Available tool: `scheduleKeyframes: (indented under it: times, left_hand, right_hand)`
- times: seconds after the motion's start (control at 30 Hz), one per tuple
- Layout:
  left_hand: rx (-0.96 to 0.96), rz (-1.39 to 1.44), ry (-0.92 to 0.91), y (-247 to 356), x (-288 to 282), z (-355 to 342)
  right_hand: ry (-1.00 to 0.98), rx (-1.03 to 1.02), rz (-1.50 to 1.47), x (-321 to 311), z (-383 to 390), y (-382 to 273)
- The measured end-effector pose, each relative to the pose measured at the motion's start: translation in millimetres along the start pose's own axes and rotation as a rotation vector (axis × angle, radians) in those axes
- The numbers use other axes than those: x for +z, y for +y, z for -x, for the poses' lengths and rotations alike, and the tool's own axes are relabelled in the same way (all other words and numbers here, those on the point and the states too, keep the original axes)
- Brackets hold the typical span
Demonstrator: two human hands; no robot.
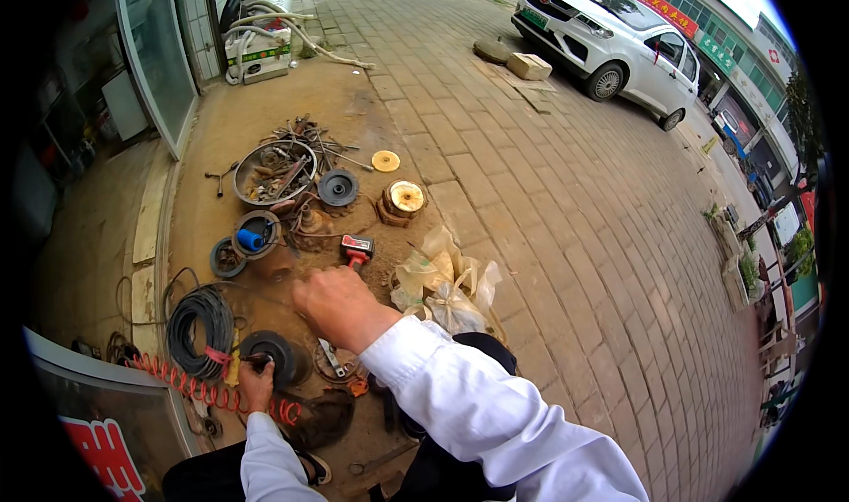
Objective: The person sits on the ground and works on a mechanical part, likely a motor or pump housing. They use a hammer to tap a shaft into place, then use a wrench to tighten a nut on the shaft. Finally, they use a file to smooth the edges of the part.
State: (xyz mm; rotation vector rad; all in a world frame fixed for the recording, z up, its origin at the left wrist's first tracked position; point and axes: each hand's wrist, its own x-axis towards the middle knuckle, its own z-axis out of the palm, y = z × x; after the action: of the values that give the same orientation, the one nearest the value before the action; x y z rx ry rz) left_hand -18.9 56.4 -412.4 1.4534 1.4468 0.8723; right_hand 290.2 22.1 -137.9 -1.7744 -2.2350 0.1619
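"Two white sleeves reach in from the lower edge. What is the right hand doing?"

"It sits mid-frame with its back to the camera, fingers curled under. A red-and-black power tool shows just above it, partly hidden behind the knuckles."

"Is the grip closed around the tool?"

"I can't tell. The fingertips, and anything beneath them, are out of sight."

"And the left hand?"

"Lower left of the frame, at the edge of a dark round-topped part. A small dark item seems to lie at the fingertips, too indistinct to name, so I can't say whether thumb and finger are pressed together or apart."

"What else is partly covered?"

"The red coiled hose runs behind the left hand and shows again to its right. Near mid-frame, right of the right hand, a crumpled plastic bag has its lower side blocked by the sleeve and a dark knee; I can't identify its contents."

"Higher up?"

"A metal bowl at upper left holds rusty pieces, too jumbled to sort. Below it, a round housing contains something blue, its kind unclear. The dark lens border cuts into the shop interior at far left, where shadow swallows most detail."
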Motion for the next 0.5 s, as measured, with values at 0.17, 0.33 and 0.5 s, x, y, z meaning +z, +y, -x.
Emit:
scheduleKeyframes:
  times: [0.17, 0.33, 0.5]
  left_hand:
    - [-0.049, 0.171, -0.024, -8.9, 5.9, 3.2]
    - [-0.031, 0.114, 0.066, -31.5, -4.4, 0.3]
    - [-0.003, -0.204, 0.067, 26.9, 20.0, -2.0]
  right_hand:
    - [-0.041, -0.027, 0.035, -2.0, 3.3, 3.6]
    - [-0.061, -0.086, 0.05, -0.9, -13.4, -11.2]
    - [-0.149, -0.012, 0.122, -10.8, -10.1, -7.7]
